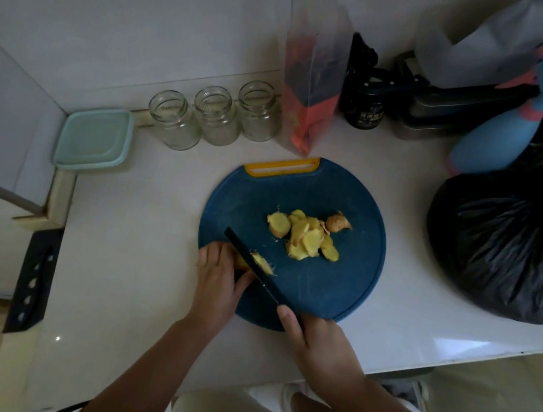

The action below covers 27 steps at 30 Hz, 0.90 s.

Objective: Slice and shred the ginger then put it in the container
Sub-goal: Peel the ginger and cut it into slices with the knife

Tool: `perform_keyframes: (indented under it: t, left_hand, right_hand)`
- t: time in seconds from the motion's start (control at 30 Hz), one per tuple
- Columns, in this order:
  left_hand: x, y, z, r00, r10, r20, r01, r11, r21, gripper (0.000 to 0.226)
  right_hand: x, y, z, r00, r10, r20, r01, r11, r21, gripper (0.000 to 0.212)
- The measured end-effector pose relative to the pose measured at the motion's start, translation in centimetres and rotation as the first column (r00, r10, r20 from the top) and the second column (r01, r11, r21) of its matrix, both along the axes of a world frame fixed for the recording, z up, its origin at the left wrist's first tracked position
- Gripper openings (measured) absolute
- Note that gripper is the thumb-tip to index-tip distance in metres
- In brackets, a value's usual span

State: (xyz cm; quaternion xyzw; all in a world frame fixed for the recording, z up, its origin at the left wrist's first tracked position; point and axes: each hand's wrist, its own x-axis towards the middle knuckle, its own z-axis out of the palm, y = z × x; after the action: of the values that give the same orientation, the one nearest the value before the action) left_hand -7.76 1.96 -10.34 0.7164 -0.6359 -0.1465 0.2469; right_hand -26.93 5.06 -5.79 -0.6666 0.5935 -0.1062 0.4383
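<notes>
Head view: a round dark-blue plastic cutting board [322, 281] lies near centre, with a pale green square lidded container [94, 139] well apart at far left. The left hand [218, 282] curls its fingers round an uncut ginger piece [241, 263]; the right hand [320, 347] grips a black knife [271, 287]. Yellow ginger slices [304, 236] are heaped mid-board. Slicing looks nearly done; shredding and filling remain.

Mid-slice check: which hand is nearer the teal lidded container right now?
Left. The left hand holds a ginger piece at the cutting board's left edge, the teal container beyond it toward the wall corner. The right hand grips the knife at the board's near edge, farther off.
</notes>
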Motion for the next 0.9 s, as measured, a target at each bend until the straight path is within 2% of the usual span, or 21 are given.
perform_keyframes:
  t: [0.1, 0.4, 0.7, 0.9]
  left_hand:
    - [0.0, -0.1, 0.1, 1.000, 0.002, 0.002, -0.002, 1.000, -0.024, 0.044]
    - [0.0, -0.2, 0.0, 0.999, -0.010, 0.050, 0.014, 0.997, -0.073, 0.034]
    - [0.1, -0.2, -0.5, 0.991, 0.023, 0.133, -0.015, 0.998, -0.060, 0.038]
    - [0.1, -0.4, -0.7, 0.991, 0.018, 0.135, -0.014, 0.999, -0.031, 0.045]
  right_hand:
    - [0.6, 0.3, -0.1, 0.999, -0.030, -0.010, 0.031, 0.998, 0.058, 0.103]
    - [0.9, -1.1, 1.7, 0.999, -0.026, -0.021, 0.031, 0.965, 0.259, 0.059]
    - [1.7, -2.6, 2.9, 0.998, 0.047, -0.044, -0.031, 0.951, 0.308, 0.056]
    - [1.9, -3.2, 2.8, 0.997, 0.053, -0.049, -0.032, 0.936, 0.352, 0.057]
